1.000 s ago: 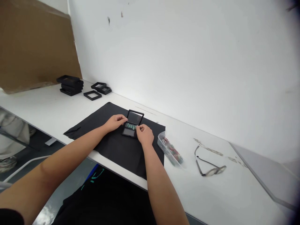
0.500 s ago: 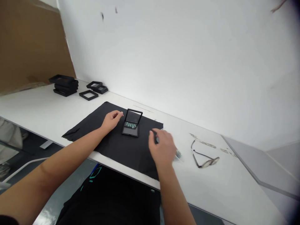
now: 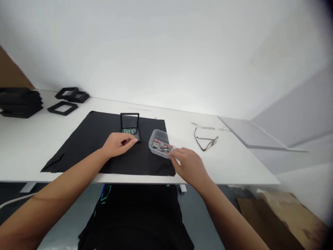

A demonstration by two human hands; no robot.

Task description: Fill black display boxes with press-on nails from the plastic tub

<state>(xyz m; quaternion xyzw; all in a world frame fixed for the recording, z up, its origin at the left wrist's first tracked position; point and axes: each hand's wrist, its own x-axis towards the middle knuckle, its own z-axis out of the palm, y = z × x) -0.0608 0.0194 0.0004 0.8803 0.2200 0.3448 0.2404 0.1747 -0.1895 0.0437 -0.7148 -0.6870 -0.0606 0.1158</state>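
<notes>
A small black display case (image 3: 130,121) stands with its lid raised on a black mat (image 3: 88,146). Several green pieces (image 3: 130,131) lie inside it in a row. My left hand (image 3: 117,144) is curled in front of the case, thumb and fingers drawn together at its lower edge and covering part of it. Whether anything is pinched there is hidden. My right hand (image 3: 188,165) grips the near right corner of a clear plastic container (image 3: 154,147) at the mat's right side. Inside that container are mixed small pieces (image 3: 161,146), reddish, green and pale.
Eyeglasses (image 3: 205,140) lie on the white table (image 3: 234,166) to the right. Black frames (image 3: 62,108) rest at the back left, beside a dark stack of them (image 3: 19,102). A white wall (image 3: 156,62) rises behind the table.
My right hand has taken hold of the plastic container, now over the mat's right side. My left hand has come down from beside the lid to the case's front. The view has turned right.
</notes>
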